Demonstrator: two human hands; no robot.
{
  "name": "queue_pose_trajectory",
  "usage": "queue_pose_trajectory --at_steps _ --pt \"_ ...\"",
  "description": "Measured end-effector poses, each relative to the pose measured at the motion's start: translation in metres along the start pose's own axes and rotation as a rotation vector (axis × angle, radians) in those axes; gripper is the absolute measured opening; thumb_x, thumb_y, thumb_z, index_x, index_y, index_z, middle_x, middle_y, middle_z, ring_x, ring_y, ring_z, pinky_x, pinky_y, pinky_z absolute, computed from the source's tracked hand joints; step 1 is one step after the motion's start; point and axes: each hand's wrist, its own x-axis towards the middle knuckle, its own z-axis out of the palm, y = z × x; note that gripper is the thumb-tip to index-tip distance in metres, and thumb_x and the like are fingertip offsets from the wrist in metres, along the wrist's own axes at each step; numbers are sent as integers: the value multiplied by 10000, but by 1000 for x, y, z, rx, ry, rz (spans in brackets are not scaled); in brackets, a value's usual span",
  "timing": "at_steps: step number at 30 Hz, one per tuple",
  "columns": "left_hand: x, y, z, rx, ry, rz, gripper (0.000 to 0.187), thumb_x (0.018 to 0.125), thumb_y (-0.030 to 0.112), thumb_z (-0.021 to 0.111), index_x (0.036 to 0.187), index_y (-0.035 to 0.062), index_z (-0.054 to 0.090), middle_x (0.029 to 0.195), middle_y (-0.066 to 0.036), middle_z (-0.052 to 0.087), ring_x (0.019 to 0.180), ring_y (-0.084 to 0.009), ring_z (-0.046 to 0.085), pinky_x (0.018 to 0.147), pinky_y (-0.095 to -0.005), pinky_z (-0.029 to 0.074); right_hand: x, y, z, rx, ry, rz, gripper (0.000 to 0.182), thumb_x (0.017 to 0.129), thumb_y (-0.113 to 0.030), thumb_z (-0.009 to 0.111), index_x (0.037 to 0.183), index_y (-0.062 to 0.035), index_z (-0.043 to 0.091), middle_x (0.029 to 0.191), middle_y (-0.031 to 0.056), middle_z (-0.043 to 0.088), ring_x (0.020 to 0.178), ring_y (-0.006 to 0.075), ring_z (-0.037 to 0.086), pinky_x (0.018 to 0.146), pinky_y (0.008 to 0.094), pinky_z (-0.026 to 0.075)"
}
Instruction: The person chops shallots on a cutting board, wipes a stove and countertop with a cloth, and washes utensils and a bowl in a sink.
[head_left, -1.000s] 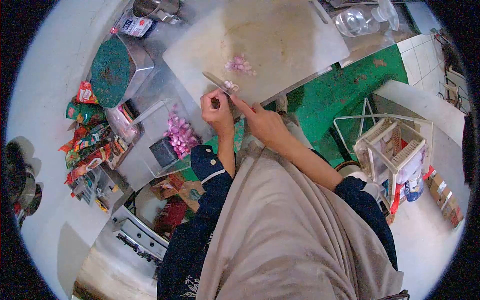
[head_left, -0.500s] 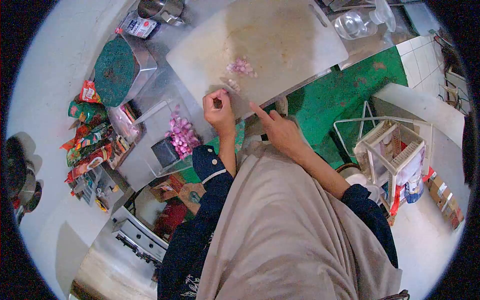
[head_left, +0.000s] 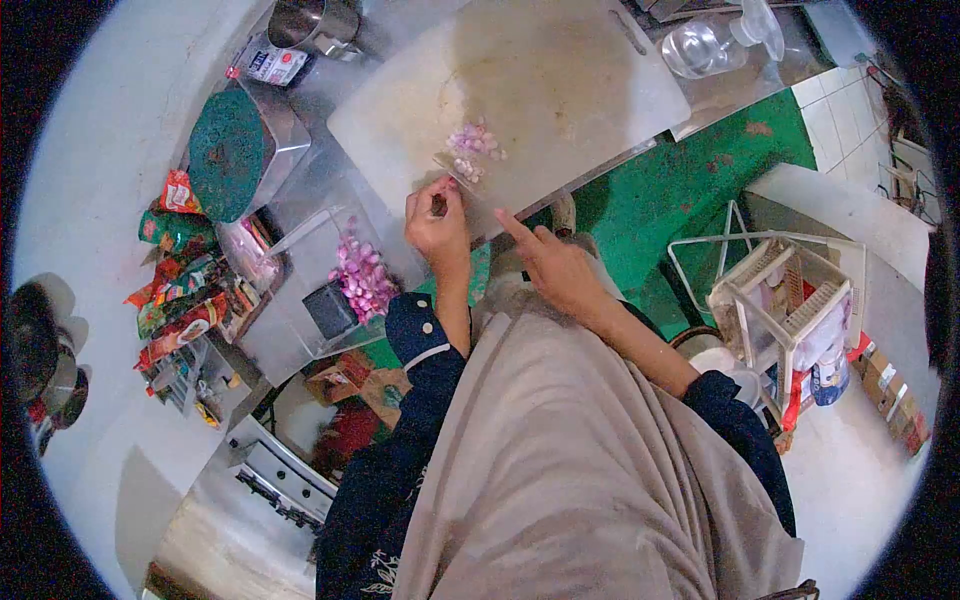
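left hand: thumb and fingertips pinched narrow on a small reddish shallot piece [head_left: 451,182], at the board's near edge; left hand [head_left: 438,232] otherwise curled, gap inside the curl
right hand: index finger extended toward the board edge, other fingers curled; can't tell what they grip; right hand [head_left: 562,268] apart from the left
knife: blurred, faint blade [head_left: 446,163] by the cut pieces; handle not clear
cut shallots: on board in front of left hand; small loose heap [head_left: 477,141], pale pink to purple, whiter bits [head_left: 468,170] nearest the fingers
cutting board: whitish, brownish stains, slot handle at far right corner; cutting board [head_left: 540,80] on metal table [head_left: 388,190]
whole shallots: peeled, glossy pink-purple, piled [head_left: 362,280] in clear plastic container [head_left: 300,262], left of left hand, beside black box [head_left: 330,309]
far right: clear spray bottle [head_left: 700,48]
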Motion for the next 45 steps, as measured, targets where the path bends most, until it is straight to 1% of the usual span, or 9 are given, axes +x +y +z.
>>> queue_pose_trajectory --at_steps 3,6,12,18,24,33,36,42,45 --pt "1 5 1 -13 -1 -72 118 752 21 690 868 13 670 832 -102 648 702 -202 627 655 -313 504 0 0 2 36 -6 11 623 887 -104 505 1448 -239 267 858 171 539 670 386 562 574 482 487" --pt "2 -1 2 -17 -8 -64 122 746 23 698 862 12 663 814 -98 644 683 -194 623 646 -303 503 1 1 3 6 -37 29 631 880 -97 513 1445 -242 274 836 167 537 652 382 561 558 486 479" --pt "2 5 1 46 -10 -58 99 751 36 699 838 16 658 805 -95 641 672 -192 618 627 -304 495 2 2 -1 -48 -12 -28 651 861 -82 521 1445 -230 273 812 165 543 594 376 559 525 473 483" --pt "2 5 3 79 13 -29 97 742 25 687 835 13 662 812 -110 644 695 -229 629 635 -321 499 19 3 12 -155 26 -58 707 827 -50 513 1456 -230 244 828 166 542 591 380 573 522 470 493" --pt "2 3 3 18 -1 -86 95 735 24 683 825 11 657 816 -110 647 710 -241 630 655 -333 496 -1 13 2 -65 -76 4 669 870 -78 511 1460 -230 233 842 166 538 633 381 565 547 477 488" --pt "2 5 2 5 11 -115 73 740 30 684 797 13 642 791 -97 640 679 -216 614 642 -314 490 1 6 0 -38 -84 -13 613 903 -96 491 1455 -219 255 838 170 532 647 380 554 541 479 477" --pt "1 -4 4 25 10 -85 76 739 33 686 794 10 639 789 -97 641 682 -210 615 649 -313 490 5 4 0 -70 -81 -24 668 870 -74 511 1461 -233 240 847 165 537 638 369 571 533 467 487" --pt "2 5 2 -22 -2 -148 78 738 25 678 798 2 635 785 -102 639 685 -207 617 651 -313 492 22 -2 8 -262 -95 0 791 781 -42 549 1467 -243 211 878 158 550 667 360 607 551 471 508" --pt "1 5 2 2 11 -143 75 740 19 672 800 -3 634 782 -104 639 687 -204 619 649 -314 494 11 3 3 -231 -105 -10 710 841 -100 516 1462 -266 214 968 181 587 670 369 641 540 457 539"
